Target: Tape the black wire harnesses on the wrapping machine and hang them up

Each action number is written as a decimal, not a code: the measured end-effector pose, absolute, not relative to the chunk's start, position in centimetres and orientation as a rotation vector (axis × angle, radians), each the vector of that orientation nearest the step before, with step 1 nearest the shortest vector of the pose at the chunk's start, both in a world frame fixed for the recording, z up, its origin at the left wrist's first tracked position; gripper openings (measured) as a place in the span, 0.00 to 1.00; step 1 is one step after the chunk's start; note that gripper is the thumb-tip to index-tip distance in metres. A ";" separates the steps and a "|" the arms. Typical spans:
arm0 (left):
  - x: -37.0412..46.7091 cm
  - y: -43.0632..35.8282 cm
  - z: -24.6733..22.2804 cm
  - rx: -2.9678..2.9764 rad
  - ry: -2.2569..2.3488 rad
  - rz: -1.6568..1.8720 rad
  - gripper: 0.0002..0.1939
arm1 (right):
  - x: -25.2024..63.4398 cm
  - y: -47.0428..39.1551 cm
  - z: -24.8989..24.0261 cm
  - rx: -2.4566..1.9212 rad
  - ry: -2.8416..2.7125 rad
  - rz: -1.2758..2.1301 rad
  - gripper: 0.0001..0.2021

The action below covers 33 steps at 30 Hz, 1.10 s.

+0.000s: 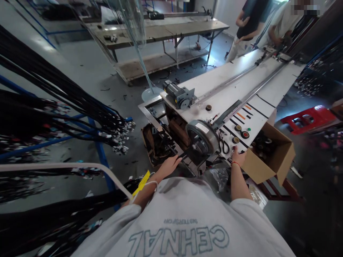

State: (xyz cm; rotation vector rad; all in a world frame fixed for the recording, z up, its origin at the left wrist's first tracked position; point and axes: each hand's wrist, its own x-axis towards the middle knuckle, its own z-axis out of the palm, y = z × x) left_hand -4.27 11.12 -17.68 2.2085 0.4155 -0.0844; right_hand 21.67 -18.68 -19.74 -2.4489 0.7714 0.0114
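Ahead, between left hand (171, 165) and right hand (238, 157), 1 ring-shaped machine (205, 135)

Shirt (184, 200) — “CEHNAL” (outlined capitals)

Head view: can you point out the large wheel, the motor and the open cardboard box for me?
Large wheel (202, 127): head view, on the pale label at its upper rim.
Motor (173, 90): head view, on its dark cylindrical housing.
Cardboard box (257, 166): head view, on its brown side panel.

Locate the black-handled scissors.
In the head view, the scissors lie right of centre on the white workbench, between the wheel and the tape rolls.
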 end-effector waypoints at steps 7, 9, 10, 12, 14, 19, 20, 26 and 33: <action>-4.5 12.4 -17.7 2.069 0.357 -0.069 0.22 | 21.8 -18.8 -20.2 -2.457 0.746 -0.006 0.41; -5.1 12.9 -18.4 2.022 0.360 -0.090 0.23 | 21.8 -18.9 -20.2 -2.454 0.745 -0.002 0.42; -5.5 13.0 -18.8 2.014 0.375 -0.103 0.24 | 21.8 -18.9 -20.1 -2.455 0.753 0.009 0.43; -6.2 12.9 -19.5 2.013 0.418 -0.110 0.24 | 21.7 -18.8 -20.0 -2.458 0.783 0.033 0.42; -6.5 12.4 -19.7 2.007 0.445 -0.103 0.23 | 21.7 -18.8 -19.9 -2.457 0.798 0.040 0.41; -5.3 10.7 -18.5 1.981 0.500 -0.035 0.25 | 21.7 -18.9 -19.8 -2.429 0.735 -0.012 0.39; -4.9 10.6 -18.3 1.986 0.510 -0.027 0.25 | 21.7 -18.9 -19.9 -2.426 0.737 -0.014 0.39; -2.1 10.3 -18.7 2.064 0.532 0.033 0.23 | 21.8 -18.9 -20.1 -2.427 0.757 -0.024 0.40; -0.1 9.5 -17.0 2.452 0.631 -0.095 0.20 | 21.8 -19.2 -20.6 -2.404 0.738 -0.046 0.43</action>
